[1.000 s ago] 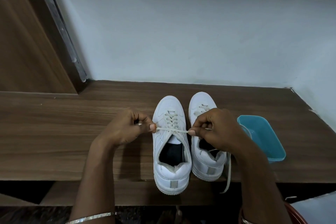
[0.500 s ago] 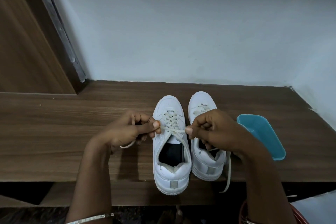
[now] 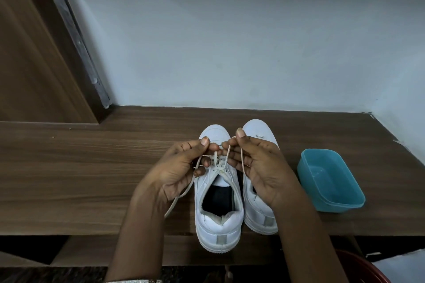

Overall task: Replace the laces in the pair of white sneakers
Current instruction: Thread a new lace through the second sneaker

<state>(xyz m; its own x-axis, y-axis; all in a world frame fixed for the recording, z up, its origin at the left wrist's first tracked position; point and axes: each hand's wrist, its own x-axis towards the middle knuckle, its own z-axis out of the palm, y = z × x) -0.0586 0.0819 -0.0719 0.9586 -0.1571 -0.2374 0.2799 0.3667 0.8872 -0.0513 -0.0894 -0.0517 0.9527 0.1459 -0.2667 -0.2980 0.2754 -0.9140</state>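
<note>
White lace (image 3: 242, 163) on the nearer sneaker (image 3: 218, 225): a second ago it was stretched taut sideways between the hands. Now the left hand (image 3: 181, 167) and right hand (image 3: 259, 165) have met over the eyelets, each pinching a strand between thumb and fingertips (loops forming, likely a bow). This shoe looks nearly finished. Second sneaker (image 3: 259, 216) sits just beside it on the wooden shelf (image 3: 92, 167).

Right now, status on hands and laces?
Left hand, right hand each pinching cream shoelace ends above near white sneaker. Blue plastic tub clear, off right.
</note>
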